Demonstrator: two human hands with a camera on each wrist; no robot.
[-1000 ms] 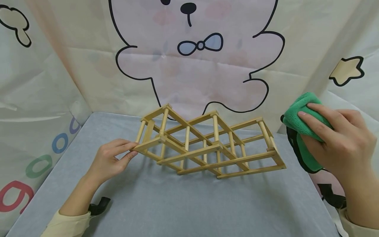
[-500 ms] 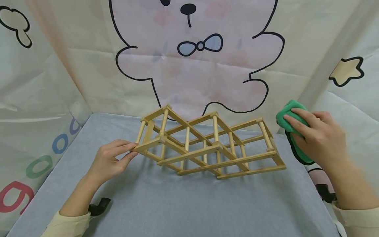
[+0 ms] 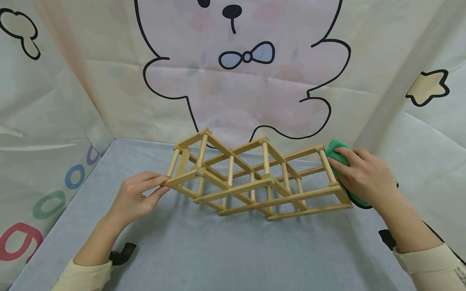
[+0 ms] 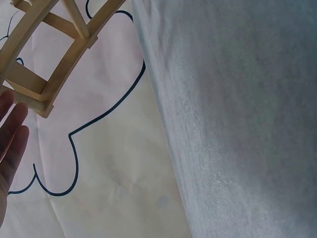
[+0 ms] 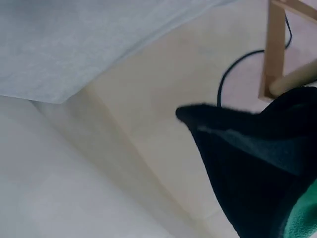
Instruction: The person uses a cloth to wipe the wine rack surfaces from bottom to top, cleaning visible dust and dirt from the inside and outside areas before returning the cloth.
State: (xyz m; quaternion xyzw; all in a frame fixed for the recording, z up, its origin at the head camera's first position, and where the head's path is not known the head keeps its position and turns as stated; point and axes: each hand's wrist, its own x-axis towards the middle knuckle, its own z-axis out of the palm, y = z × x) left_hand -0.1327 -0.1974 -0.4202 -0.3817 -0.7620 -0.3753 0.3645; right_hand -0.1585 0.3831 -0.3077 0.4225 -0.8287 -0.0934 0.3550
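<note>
**Aslant over grey-blue fabric, a zigzag rack of pale wooden slats and round dowels [image 3: 240, 187] spans the space between two hands**

The rack lies across the middle of the head view, in front of a cream backdrop [image 3: 109, 93] printed with a pinkish, black-outlined bear wearing a blue bow tie [image 3: 246, 56]. Its open cells are joined in stepped diamonds. Below it spreads the smooth grey-blue table cover [image 3: 225, 254]; whether the rack's lower edges all bear on it, I cannot tell.

The left hand [image 3: 140, 196] pinches the rack's left corner between thumb and fingers, its other fingers bent loosely above. In the left wrist view, fingertips show at the frame's edge, right by the wooden corner.

The right hand [image 3: 367, 176] grips a folded, plush green cloth with black edging [image 3: 336, 145], fingers bent over it, at the rack's right end. The cloth is against or just beside the end post; the exact contact is hidden. A dark flap of it fills much of the right wrist view, overlapping a dowel.

Both forearms wear cream sleeves [image 3: 85, 273].
</note>
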